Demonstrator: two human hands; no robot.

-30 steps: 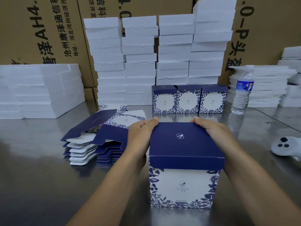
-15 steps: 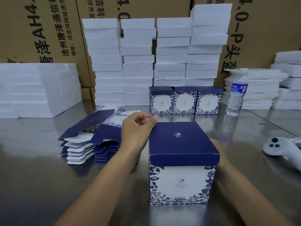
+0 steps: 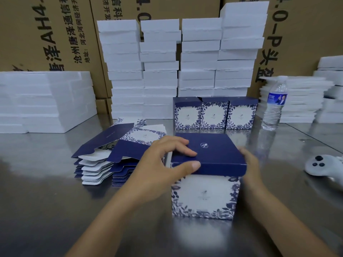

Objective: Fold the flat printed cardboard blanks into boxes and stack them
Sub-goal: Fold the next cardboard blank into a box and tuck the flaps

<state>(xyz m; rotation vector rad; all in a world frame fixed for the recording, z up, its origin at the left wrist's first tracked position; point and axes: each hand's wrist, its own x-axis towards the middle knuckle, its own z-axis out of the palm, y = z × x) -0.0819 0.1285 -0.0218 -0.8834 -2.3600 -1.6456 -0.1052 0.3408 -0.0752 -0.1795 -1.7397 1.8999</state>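
A folded box [image 3: 205,195] with a navy lid and white, blue-leaf sides stands on the steel table in front of me. My left hand [image 3: 165,162] grips the lid's left front corner, fingers on top and thumb on the front lip. My right hand [image 3: 249,164] holds the box's right side at lid height, its fingers partly hidden behind the box. To the left lies a pile of flat printed blanks [image 3: 115,154]. Three finished boxes [image 3: 214,114] stand in a row behind.
White foam stacks [image 3: 178,67] rise at the back, with more foam at left [image 3: 44,101] and right [image 3: 300,101]. A water bottle [image 3: 275,104] stands at right. A white controller [image 3: 323,166] lies near the right edge. Brown cartons form the back wall.
My left hand moved from beside the lid onto its left front corner, thumb on the lip. My right hand rose along the box's right side.
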